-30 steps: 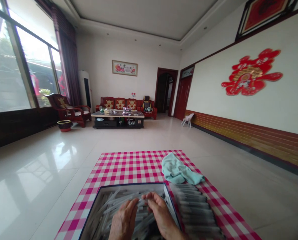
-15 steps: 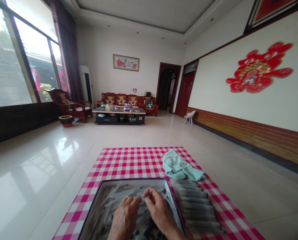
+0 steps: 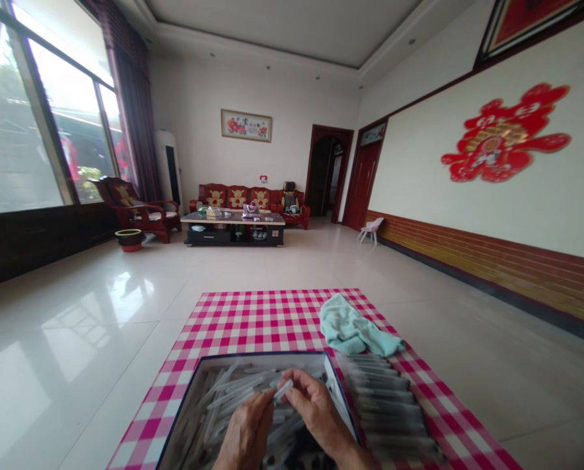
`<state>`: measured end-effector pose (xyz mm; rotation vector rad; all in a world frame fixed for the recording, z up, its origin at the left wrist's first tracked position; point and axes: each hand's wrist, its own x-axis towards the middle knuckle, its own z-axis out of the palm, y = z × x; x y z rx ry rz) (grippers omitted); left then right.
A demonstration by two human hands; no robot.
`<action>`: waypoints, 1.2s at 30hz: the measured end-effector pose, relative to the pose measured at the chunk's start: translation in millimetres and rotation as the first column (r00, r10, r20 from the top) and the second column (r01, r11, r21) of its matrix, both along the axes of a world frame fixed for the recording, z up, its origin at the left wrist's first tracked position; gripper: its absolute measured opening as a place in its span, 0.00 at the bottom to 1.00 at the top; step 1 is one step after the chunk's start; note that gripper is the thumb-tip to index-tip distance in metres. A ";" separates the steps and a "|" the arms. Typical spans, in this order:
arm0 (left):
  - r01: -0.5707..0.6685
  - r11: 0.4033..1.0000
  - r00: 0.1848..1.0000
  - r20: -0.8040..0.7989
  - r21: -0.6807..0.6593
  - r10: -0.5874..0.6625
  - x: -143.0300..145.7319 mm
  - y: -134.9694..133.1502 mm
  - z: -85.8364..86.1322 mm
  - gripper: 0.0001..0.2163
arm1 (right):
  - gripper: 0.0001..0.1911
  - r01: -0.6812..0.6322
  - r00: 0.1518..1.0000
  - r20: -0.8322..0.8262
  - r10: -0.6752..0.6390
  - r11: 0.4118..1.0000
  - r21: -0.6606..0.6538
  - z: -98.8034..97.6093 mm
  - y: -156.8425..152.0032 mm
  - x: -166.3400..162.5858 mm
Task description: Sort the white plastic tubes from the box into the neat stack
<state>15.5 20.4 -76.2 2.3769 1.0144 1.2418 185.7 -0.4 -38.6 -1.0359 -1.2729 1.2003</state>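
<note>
Both my hands hover over a dark-rimmed box full of several clear plastic tubes. My left hand and my right hand meet fingertip to fingertip and pinch one short clear tube between them, tilted up to the right. The box sits on a pink and white checked cloth. Right of the box lies a neat row of dark, capped tubes.
A crumpled mint-green cloth lies on the checked cloth beyond the row. Glossy tiled floor surrounds the table. Far off stand a low coffee table, a red sofa, an armchair and a small white chair.
The view rose slightly then settled. My fingers have lifted one clear tube out of the pile and hold it higher, between both hands.
</note>
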 end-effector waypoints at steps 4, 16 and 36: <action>0.053 0.988 0.998 -0.038 -0.146 -0.059 0.1 -3.2 7.9 0.14 | 0.14 0.018 1.000 0.007 -0.018 0.999 -0.033 6.0 -2.2 1.9; -0.072 0.996 0.995 -0.077 -0.059 0.067 7.3 -7.9 1.1 0.12 | 0.11 0.066 0.993 0.099 -0.061 0.997 -0.045 -1.7 3.6 -3.2; -0.191 0.953 0.893 -0.362 0.236 0.268 14.1 -8.2 -6.1 0.12 | 0.14 0.114 0.991 -0.036 -0.126 0.964 -0.240 -10.0 6.1 -6.3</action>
